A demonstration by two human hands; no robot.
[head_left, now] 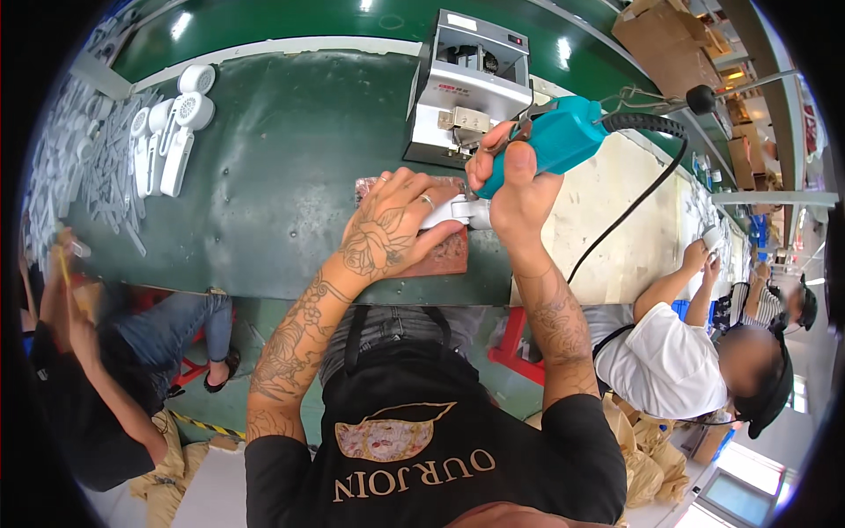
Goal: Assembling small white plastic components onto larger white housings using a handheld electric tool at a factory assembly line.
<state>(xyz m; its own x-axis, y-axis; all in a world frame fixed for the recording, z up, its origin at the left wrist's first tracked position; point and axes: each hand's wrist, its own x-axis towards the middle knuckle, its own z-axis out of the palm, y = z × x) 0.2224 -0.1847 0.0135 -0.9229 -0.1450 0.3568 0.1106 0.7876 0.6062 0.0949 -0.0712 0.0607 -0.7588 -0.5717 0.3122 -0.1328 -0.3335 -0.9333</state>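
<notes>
The left hand [387,224] presses a white plastic part [459,211] flat on a reddish pad [447,255]; the right hand [515,176], just beside it, grips a teal electric screwdriver [563,136] bit-down. A slipped bit could catch the holding fingers. Beyond stands a grey screw feeder [466,84].

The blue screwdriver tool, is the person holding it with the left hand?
No, the teal power screwdriver is gripped in the right hand, while the left hand presses down on the white part.
</notes>
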